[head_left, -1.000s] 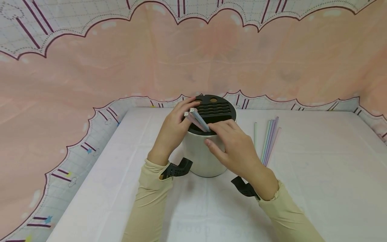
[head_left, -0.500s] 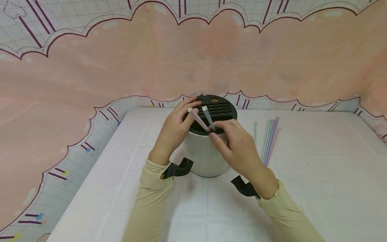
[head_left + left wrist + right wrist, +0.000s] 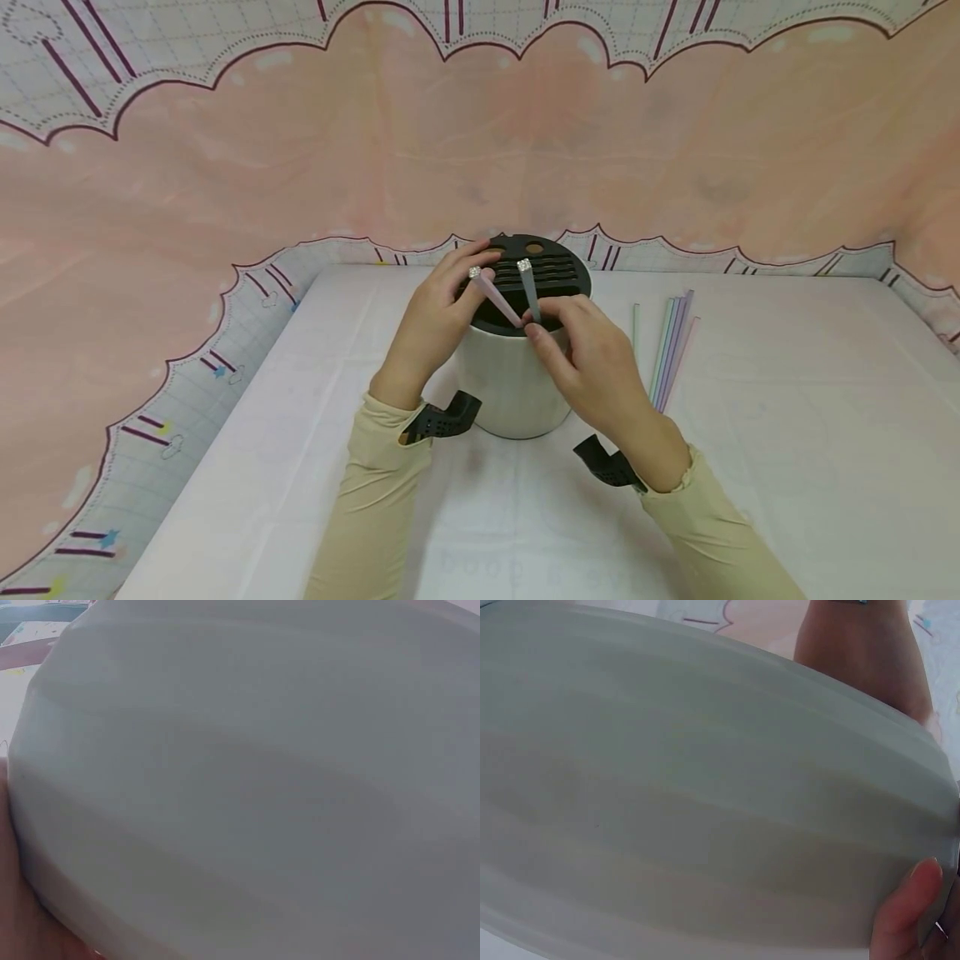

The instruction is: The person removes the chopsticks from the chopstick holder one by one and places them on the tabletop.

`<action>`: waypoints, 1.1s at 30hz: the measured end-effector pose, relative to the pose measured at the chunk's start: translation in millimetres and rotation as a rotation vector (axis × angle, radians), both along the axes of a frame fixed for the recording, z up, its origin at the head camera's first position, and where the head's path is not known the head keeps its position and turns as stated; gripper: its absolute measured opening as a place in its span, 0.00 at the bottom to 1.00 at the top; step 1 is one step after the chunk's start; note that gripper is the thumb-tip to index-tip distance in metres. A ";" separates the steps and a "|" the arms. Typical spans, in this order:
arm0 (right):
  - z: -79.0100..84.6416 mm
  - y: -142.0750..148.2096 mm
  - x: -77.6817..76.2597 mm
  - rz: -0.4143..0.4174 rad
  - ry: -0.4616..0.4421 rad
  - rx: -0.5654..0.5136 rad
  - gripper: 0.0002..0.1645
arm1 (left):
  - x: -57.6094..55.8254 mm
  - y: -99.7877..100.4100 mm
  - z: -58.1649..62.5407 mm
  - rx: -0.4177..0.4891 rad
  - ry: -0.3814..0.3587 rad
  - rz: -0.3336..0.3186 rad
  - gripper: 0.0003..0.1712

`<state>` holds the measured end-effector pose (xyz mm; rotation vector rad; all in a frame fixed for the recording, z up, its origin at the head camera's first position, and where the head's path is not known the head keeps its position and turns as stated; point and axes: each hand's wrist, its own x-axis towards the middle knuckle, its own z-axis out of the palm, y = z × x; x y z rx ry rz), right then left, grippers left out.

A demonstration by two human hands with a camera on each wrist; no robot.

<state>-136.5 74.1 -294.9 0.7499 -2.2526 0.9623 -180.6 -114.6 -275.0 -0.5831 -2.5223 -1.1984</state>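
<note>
A white round knife holder point(image 3: 513, 383) with a black slotted lid point(image 3: 491, 319) stands upright in the head view, and its pale ribbed wall fills most of both wrist views. My left hand point(image 3: 431, 321) holds its left side, the fingers bent over the lid's edge. Between thumb and fingers my right hand point(image 3: 592, 358) pinches a grey-blue stick point(image 3: 529, 292) with a sparkly white end, upright over the front of the lid. Leaning left beside it is a pink stick point(image 3: 497, 298) with a similar end, near my left thumb. Both lower ends are hidden.
On the white tabletop point(image 3: 810, 433), right of the holder, lie several thin pastel sticks point(image 3: 671, 350) in a bunch. A single green stick point(image 3: 636, 329) lies just left of them. Behind hangs a peach cloth point(image 3: 480, 150) with a scalloped border.
The grey-blue stick has swung right, from leaning beside the pink one to nearly upright. The right thumb has come up to meet the fingers on it. The left hand has stayed on the holder.
</note>
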 end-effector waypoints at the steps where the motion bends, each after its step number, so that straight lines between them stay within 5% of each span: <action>1: -0.2 -0.1 0.0 0.001 0.001 -0.002 0.11 | 0.0 -0.1 -0.3 0.001 0.002 -0.001 0.25; 33: -9.1 -2.9 1.7 -0.002 0.060 -0.020 0.12 | 1.6 -0.2 -5.6 -0.006 0.081 0.001 0.23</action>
